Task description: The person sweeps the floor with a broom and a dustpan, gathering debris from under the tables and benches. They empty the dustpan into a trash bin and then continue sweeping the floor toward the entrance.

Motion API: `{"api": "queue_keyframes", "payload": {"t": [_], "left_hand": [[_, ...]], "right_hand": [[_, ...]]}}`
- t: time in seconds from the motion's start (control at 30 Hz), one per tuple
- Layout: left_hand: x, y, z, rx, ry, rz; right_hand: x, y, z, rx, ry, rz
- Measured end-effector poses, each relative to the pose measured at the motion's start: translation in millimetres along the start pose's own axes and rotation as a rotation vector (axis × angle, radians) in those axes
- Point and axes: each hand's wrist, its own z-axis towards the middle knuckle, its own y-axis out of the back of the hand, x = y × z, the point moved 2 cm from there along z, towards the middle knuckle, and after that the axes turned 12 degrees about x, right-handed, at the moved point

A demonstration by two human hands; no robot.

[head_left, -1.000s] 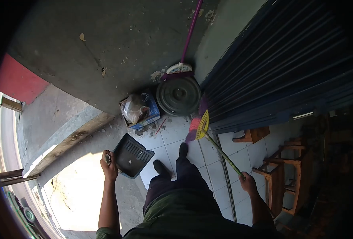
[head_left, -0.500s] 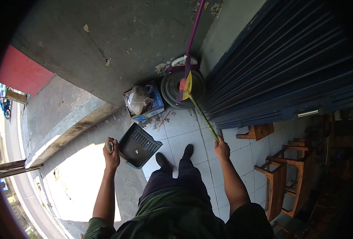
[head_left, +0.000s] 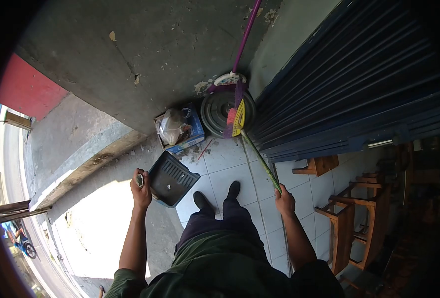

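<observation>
My left hand (head_left: 141, 188) is closed round the handle end of a dark dustpan (head_left: 173, 180), which has a small white scrap lying in it. At the right, my right hand (head_left: 284, 200) grips the green handle of a broom (head_left: 262, 160). The broom's yellow head (head_left: 239, 119) with pink and purple bristles is in front of a round grey lid (head_left: 214, 110). Behind it, a second broom with a purple handle (head_left: 245, 42) leans at the wall.
A blue cardboard box (head_left: 196, 130) holding a plastic bag (head_left: 169, 128) sits by the wall. Wooden stools (head_left: 343, 233) stand at the right, below a dark folding shutter (head_left: 359, 74). A raised kerb (head_left: 88, 161) runs at the left, with a motorbike (head_left: 26, 243) on the road beyond.
My right hand has moved slightly right and down, and the yellow broom head has shifted right and down. The dustpan has moved slightly. A motorbike is now lower on the road.
</observation>
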Motion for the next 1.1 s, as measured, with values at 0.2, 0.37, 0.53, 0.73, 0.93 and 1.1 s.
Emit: {"api": "queue_keyframes", "payload": {"t": [0.2,0.37,0.53,0.73,0.93,1.1], "left_hand": [[0.3,8.9,5.1,0.011,-0.095,0.070],[12.9,20.1,8.3,-0.006,-0.051,-0.032],[9.0,19.5,10.5,-0.033,-0.034,-0.016],[11.8,11.5,18.5,-0.030,0.010,-0.051],[15.9,10.8,23.6,-0.004,-0.069,-0.035],[16.1,18.6,18.5,-0.038,0.006,-0.148]], "right_hand": [[20.0,1.1,44.4,-0.044,0.037,-0.031],[16.5,-6.0,51.8,-0.019,0.030,-0.084],[4.9,11.3,20.7,0.111,-0.030,-0.022],[-1.1,9.7,11.3,0.043,-0.094,-0.043],[14.8,-11.7,46.4,-0.055,-0.019,-0.033],[28.8,-21.3,66.5,0.003,-0.002,-0.010]]}}
